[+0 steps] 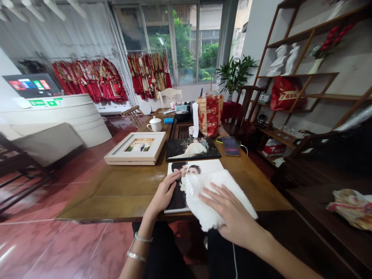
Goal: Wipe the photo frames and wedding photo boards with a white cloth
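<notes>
A wedding photo panel point(175, 199) with a white background lies flat at the near edge of the wooden table, showing two people close together. My left hand point(166, 190) rests on its left side, fingers stretched out over the print. On the panel's right part lies a crumpled white cloth point(236, 190), which hides much of the picture and hangs past the table edge. My right hand point(222, 205) presses on the cloth from above with fingers spread flat. Just beyond is a dark photo panel point(188, 149) with a figure in a white dress.
To the left sits a pale framed picture point(136, 149). Farther back stand a lidded white cup point(155, 124), a blue box point(168, 121) and a red-and-brown paper bag point(209, 116). A phone point(231, 146) with a cable lies at the right. A wooden shelf point(319, 97) rises beyond.
</notes>
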Available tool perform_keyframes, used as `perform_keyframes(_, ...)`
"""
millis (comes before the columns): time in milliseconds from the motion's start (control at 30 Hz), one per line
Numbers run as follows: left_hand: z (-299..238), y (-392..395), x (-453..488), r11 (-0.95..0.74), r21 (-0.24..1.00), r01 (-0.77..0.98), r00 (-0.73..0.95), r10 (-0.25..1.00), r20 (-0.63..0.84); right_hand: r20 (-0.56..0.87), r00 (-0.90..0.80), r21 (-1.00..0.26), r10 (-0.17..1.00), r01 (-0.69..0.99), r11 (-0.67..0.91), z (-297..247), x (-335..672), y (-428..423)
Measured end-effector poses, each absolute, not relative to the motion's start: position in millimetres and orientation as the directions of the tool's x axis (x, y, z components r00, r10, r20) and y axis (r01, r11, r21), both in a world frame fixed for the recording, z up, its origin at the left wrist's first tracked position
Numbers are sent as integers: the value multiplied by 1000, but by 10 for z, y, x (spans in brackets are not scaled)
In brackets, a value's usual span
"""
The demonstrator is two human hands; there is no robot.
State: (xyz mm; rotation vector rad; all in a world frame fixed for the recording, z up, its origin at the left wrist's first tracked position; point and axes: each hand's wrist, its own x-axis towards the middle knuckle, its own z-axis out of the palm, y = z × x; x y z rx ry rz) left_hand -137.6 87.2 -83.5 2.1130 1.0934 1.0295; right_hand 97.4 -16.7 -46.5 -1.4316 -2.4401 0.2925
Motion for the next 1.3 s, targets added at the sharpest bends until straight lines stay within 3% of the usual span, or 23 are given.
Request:
perform_keyframes(400, -808, 862, -1404, -524, 743, 416, 400, 839, 368, 189, -202, -314, 961, 915, 254, -450, 984, 1150)
perform_keyframes(633, -816, 861, -1390, -516, 750, 414, 391, 845, 366, 160, -356, -286, 921, 876, 388, -504, 856, 303)
perform_keyframes(833, -833, 868, -1396, -519, 745, 419, 380, 845, 375, 146, -502, -348, 852, 780, 520, -465, 978, -196)
perform_keyframes(967, -840, 874, -1402, -524, 747, 410, 395, 840, 372, 176, -380, -374, 908, 827, 419, -473, 1178, 97)
perform_keyframes(1133, -846, 881, -1405, -519, 755, 401, 394, 842, 370, 153, -130, -387, 980, 904, 180, -457, 1172, 692)
perform_keyframes(1300, -857, 891, -1409, -538, 742, 400, 404, 830, 384, 121, -145, -395, 982, 901, 181, -380, 725, 1117)
